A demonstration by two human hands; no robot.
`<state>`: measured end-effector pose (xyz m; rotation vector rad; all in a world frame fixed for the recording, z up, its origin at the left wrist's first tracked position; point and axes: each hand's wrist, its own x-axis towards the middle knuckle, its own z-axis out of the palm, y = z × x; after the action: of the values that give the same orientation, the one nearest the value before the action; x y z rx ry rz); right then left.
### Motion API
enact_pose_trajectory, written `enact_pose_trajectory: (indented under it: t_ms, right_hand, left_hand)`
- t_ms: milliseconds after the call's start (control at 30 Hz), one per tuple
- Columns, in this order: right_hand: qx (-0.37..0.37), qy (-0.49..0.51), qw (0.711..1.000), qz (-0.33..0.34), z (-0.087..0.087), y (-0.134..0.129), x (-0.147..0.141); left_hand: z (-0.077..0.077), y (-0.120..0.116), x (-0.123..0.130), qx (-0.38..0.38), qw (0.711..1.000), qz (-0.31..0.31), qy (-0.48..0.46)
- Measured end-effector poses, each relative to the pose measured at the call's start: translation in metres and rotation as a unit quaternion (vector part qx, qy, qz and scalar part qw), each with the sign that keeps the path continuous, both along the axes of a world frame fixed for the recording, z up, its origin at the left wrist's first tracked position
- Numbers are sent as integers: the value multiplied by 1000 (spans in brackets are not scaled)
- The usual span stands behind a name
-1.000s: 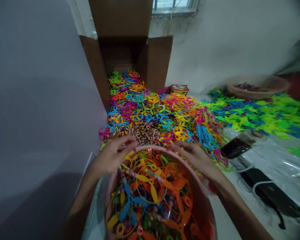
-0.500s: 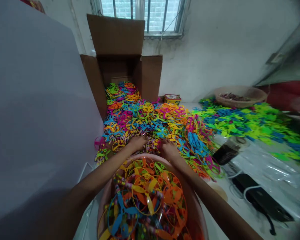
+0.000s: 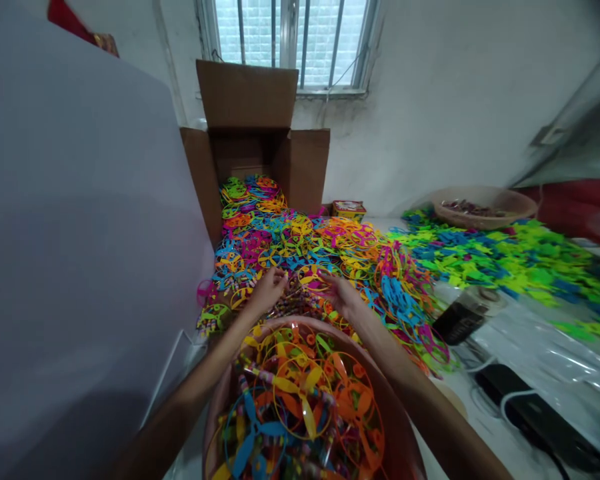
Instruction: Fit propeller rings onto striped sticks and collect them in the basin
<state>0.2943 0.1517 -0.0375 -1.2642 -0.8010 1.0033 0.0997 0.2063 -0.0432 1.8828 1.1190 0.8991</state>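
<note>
My left hand (image 3: 271,288) is just above the pile, its fingertips pinched together; whatever is between them is too small to make out. Opposite it, my right hand (image 3: 342,295) has its fingers closed at the edge of a yellow ringed propeller (image 3: 310,273), a flat plastic toy. Beneath both hands lie beaded, striped sticks (image 3: 295,301) in pink, yellow and dark colours. Close to me stands a pink tub (image 3: 300,323), holding ringed propellers in orange, yellow and blue together with several striped sticks.
An open cardboard box (image 3: 310,167) lies on its side, spilling propellers (image 3: 300,230) across the surface. To the right are green and blue plastic pieces (image 3: 520,257), a shallow basin (image 3: 485,200), a dark-labelled bottle (image 3: 467,315) and a black device with a cable (image 3: 540,407). A pale panel (image 3: 95,233) borders the left.
Both hands have lifted slightly out of the sticks, and a yellow ringed propeller now shows at my right fingertips. The whole view has shifted a little down and right.
</note>
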Motion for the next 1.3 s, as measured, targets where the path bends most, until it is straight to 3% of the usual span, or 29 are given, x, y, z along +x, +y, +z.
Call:
enact_pose_trajectory:
  t_ms: [200, 367, 533, 667, 800, 1033, 1200, 1300]
  right_hand:
    - [33, 100, 992, 63, 13, -32, -37]
    - [14, 52, 995, 80, 15, -51, -45]
    - [47, -53, 997, 36, 8, -23, -39]
    - [70, -67, 995, 36, 11, 6, -37]
    - [55, -56, 993, 87, 21, 0, -39]
    - [6, -6, 978, 206, 38, -52, -58]
    - [0, 140, 978, 155, 46, -74, -57]
    - [17, 195, 973, 123, 53, -87, -60]
  left_hand:
    - [2, -29, 3, -26, 997, 49, -61]
    - [13, -50, -3, 32, 992, 74, -93]
    - [16, -34, -4, 49, 989, 124, -62]
    - [21, -11, -2, 44, 986, 160, -23]
    - [32, -10, -7, 45, 989, 138, -4]
    - [58, -41, -17, 71, 994, 86, 4]
    - [64, -78, -35, 53, 990, 69, -110]
    - [59, -120, -46, 27, 993, 77, -85]
